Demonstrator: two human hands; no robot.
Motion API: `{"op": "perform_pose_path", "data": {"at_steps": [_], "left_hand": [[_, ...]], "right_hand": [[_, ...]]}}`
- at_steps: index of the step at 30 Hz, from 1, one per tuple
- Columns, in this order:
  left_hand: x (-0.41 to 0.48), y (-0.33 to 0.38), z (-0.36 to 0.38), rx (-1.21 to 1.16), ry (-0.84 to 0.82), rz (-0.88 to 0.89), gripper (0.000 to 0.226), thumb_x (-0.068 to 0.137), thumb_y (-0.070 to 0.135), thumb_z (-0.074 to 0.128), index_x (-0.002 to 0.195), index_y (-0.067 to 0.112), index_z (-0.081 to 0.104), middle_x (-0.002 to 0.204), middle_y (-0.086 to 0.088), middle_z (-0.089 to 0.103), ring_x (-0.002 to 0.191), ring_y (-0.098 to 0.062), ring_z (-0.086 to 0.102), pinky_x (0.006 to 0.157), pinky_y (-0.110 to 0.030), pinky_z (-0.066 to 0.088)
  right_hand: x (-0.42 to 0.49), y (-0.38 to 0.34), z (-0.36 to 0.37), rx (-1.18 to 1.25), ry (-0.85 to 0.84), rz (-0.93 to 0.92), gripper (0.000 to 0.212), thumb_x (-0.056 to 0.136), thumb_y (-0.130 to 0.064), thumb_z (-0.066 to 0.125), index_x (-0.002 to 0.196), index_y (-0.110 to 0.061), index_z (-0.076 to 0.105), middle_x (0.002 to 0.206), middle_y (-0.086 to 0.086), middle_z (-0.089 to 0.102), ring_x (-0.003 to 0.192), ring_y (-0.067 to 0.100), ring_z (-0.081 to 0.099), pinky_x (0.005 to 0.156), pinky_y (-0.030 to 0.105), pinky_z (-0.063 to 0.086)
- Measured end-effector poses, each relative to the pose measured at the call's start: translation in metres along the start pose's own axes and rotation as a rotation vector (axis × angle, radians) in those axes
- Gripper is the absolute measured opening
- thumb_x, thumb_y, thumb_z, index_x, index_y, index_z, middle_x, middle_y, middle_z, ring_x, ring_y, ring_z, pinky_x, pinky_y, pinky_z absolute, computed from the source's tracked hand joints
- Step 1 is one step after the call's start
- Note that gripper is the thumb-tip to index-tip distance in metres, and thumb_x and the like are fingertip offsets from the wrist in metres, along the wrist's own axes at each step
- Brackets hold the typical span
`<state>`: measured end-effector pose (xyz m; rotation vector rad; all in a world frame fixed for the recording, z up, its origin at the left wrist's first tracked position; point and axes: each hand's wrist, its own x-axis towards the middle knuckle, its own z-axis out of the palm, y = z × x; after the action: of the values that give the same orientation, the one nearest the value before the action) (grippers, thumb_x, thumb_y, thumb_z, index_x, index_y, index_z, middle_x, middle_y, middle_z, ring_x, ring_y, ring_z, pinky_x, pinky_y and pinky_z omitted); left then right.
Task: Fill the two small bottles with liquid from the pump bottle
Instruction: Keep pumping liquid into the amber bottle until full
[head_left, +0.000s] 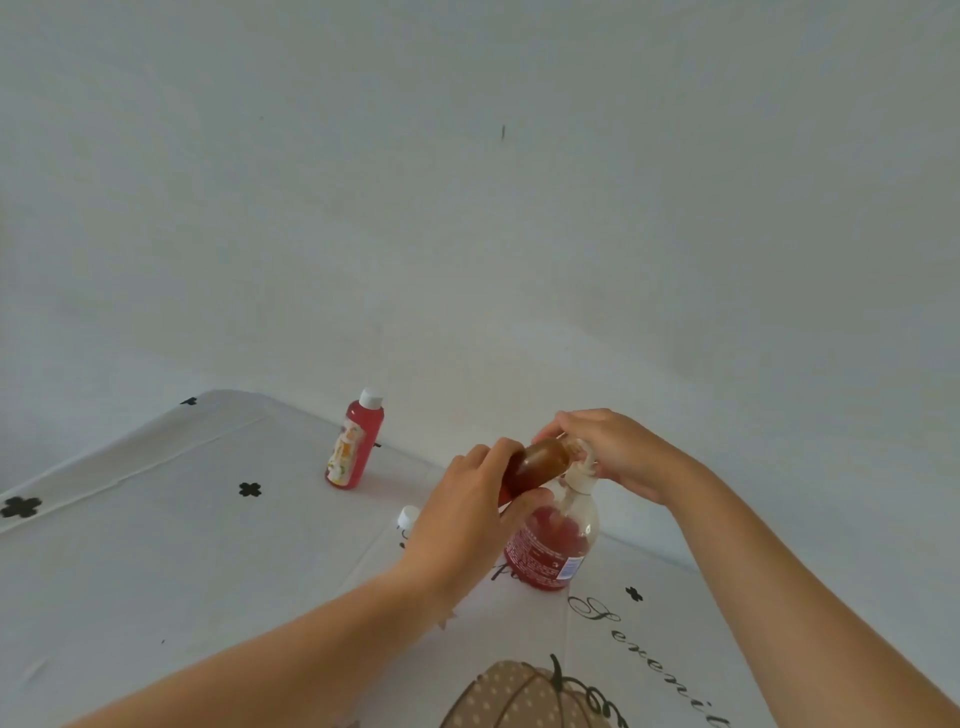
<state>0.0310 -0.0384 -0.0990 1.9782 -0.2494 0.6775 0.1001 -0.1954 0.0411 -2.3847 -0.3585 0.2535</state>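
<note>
A clear pump bottle (553, 551) holding red liquid stands on the table right of centre. My left hand (467, 512) grips a small brownish-red bottle (535, 467), tilted with its mouth up against the pump's spout. My right hand (618, 452) rests on the white pump head (584, 470), fingers curled over it. A second small bottle (356, 441), red with a white cap and a printed label, stands upright at the back of the table. A loose white cap (408, 517) lies just left of my left hand.
The table (156, 561) wears a white cloth with black crosses, script lettering and a pumpkin print (524, 696) at the near edge. A plain white wall rises right behind the table's back edge.
</note>
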Motion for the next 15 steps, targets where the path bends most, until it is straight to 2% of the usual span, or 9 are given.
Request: {"op": "perform_pose_path", "data": {"at_steps": [2, 3, 5, 7, 10, 13, 15], "left_hand": [[0.001, 0.0, -0.001, 0.021, 0.016, -0.002, 0.035, 0.101, 0.058, 0.062, 0.127, 0.036, 0.054, 0.11, 0.015, 0.058, 0.102, -0.009, 0.052, 0.083, -0.024, 0.045], [0.001, -0.001, -0.001, 0.043, 0.012, -0.002, 0.036, 0.102, 0.059, 0.062, 0.128, 0.036, 0.054, 0.109, 0.015, 0.057, 0.102, -0.009, 0.052, 0.082, -0.023, 0.043], [0.001, -0.005, 0.0, 0.086, -0.002, 0.01, 0.038, 0.102, 0.061, 0.06, 0.13, 0.036, 0.054, 0.109, 0.015, 0.056, 0.102, -0.01, 0.052, 0.085, -0.025, 0.045], [0.001, -0.006, 0.0, 0.094, -0.001, 0.025, 0.04, 0.102, 0.063, 0.059, 0.131, 0.036, 0.055, 0.108, 0.015, 0.055, 0.102, -0.011, 0.052, 0.086, -0.027, 0.048], [0.002, -0.004, 0.0, 0.091, 0.022, 0.049, 0.042, 0.101, 0.063, 0.059, 0.132, 0.035, 0.057, 0.108, 0.014, 0.056, 0.102, -0.011, 0.051, 0.087, -0.027, 0.048], [0.003, -0.003, -0.001, 0.092, 0.052, 0.056, 0.045, 0.101, 0.062, 0.06, 0.137, 0.034, 0.058, 0.11, 0.013, 0.058, 0.104, -0.012, 0.052, 0.088, -0.028, 0.048], [0.003, -0.004, -0.002, 0.102, 0.064, 0.06, 0.047, 0.1, 0.061, 0.062, 0.139, 0.034, 0.058, 0.111, 0.012, 0.06, 0.104, -0.014, 0.052, 0.088, -0.029, 0.049]], "right_hand": [[-0.001, -0.005, -0.003, -0.026, -0.036, 0.01, 0.041, 0.115, -0.026, 0.039, 0.116, -0.007, 0.076, 0.089, 0.006, 0.076, 0.058, 0.004, 0.059, 0.065, 0.025, 0.037], [-0.001, -0.007, -0.004, -0.013, -0.051, 0.02, 0.041, 0.115, -0.025, 0.039, 0.116, -0.007, 0.076, 0.092, 0.008, 0.079, 0.062, 0.003, 0.064, 0.066, 0.027, 0.039], [0.001, -0.008, -0.005, 0.002, -0.063, 0.048, 0.043, 0.115, -0.027, 0.04, 0.112, -0.008, 0.078, 0.104, 0.017, 0.079, 0.078, 0.013, 0.07, 0.069, 0.03, 0.041], [0.005, -0.008, -0.005, 0.005, -0.052, 0.075, 0.044, 0.114, -0.029, 0.042, 0.109, -0.009, 0.08, 0.108, 0.02, 0.076, 0.083, 0.021, 0.065, 0.064, 0.028, 0.039], [0.005, -0.012, -0.001, -0.044, -0.066, 0.083, 0.044, 0.115, -0.029, 0.039, 0.114, -0.006, 0.077, 0.108, 0.025, 0.078, 0.073, 0.016, 0.064, 0.06, 0.028, 0.033], [0.007, -0.013, 0.002, -0.112, -0.048, 0.068, 0.053, 0.117, -0.04, 0.034, 0.114, -0.01, 0.077, 0.104, 0.027, 0.077, 0.075, 0.019, 0.064, 0.064, 0.032, 0.034], [0.009, -0.008, 0.005, -0.146, -0.006, 0.071, 0.061, 0.116, -0.048, 0.029, 0.11, -0.013, 0.079, 0.095, 0.02, 0.079, 0.076, 0.019, 0.064, 0.069, 0.033, 0.037]]}}
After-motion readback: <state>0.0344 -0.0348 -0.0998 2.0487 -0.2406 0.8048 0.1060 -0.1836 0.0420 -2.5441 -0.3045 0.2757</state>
